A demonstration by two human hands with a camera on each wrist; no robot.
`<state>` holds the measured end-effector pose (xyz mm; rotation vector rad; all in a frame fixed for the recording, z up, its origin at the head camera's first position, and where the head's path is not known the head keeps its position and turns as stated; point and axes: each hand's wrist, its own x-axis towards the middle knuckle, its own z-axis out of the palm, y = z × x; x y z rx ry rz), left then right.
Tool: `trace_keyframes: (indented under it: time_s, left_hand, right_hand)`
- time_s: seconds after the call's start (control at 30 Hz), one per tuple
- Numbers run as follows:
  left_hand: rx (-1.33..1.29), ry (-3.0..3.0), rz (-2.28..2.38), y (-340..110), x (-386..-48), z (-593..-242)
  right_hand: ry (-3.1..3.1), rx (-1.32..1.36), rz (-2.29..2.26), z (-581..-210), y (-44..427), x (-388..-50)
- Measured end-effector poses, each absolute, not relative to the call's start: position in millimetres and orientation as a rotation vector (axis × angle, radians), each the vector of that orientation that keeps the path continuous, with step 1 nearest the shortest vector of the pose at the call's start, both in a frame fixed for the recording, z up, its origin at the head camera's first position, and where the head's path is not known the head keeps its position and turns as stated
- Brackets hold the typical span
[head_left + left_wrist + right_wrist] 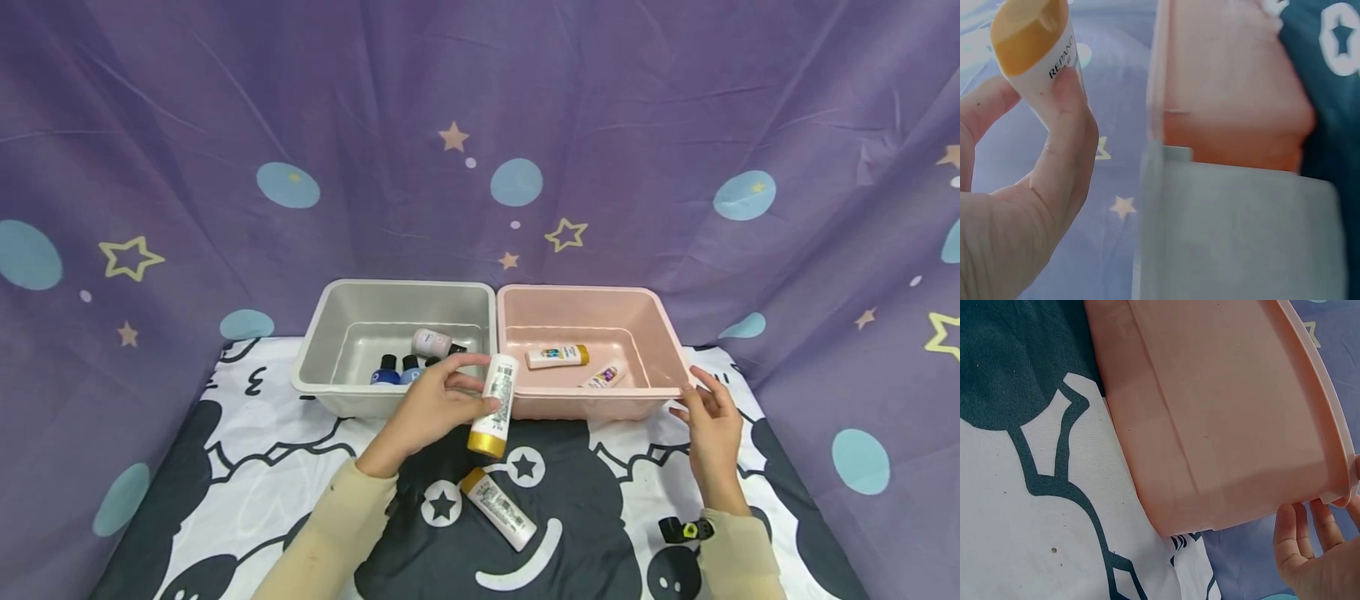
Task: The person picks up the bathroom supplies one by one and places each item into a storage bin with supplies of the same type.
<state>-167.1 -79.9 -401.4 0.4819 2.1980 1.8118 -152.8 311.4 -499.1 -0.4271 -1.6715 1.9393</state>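
My left hand (438, 396) pinches a white bottle with a gold cap (495, 402) between thumb and fingers, in front of where the two bins meet. In the head view its cap points down, and lettering shows on it in the left wrist view. A similar white bottle (501, 510) lies on the cloth below. At the front right corner of the pink bin (585, 405), my right hand (712, 433) grips the rim, fingertips (1286, 519) under the edge. Inside that bin lie a gold-capped white bottle (557, 357) and a smaller bottle with a purple label (604, 376).
Left of the pink bin, touching it, stands a grey bin (322, 388). It holds dark-capped blue bottles (386, 372) and a pale pink bottle (432, 342). Behind both hangs a purple curtain (390, 183). A sheep-patterned cloth (300, 467) covers the table.
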Motion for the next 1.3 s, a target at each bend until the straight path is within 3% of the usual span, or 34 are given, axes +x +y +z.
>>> trace_keyframes:
  time_s: [0.33, 0.6, 1.03, 1.3]
  left_hand:
    - [0.481, 2.172, 1.798, -44.7, -226.4, -361.4]
    - [0.534, 2.15, 1.738, -1.2, -275.1, -350.3]
    - [0.503, 2.191, 1.652, 59.8, -322.2, -370.3]
    - [0.38, 2.221, 1.617, 70.6, -330.3, -391.2]
  right_hand:
    - [-1.653, -0.399, 1.935, -502.9, 313.0, -154.8]
    - [-1.65, -0.411, 1.936, -503.3, 314.3, -154.4]
    - [-1.657, -0.444, 1.936, -501.7, 313.4, -157.1]
    - [-1.665, -0.429, 1.931, -503.1, 313.6, -156.6]
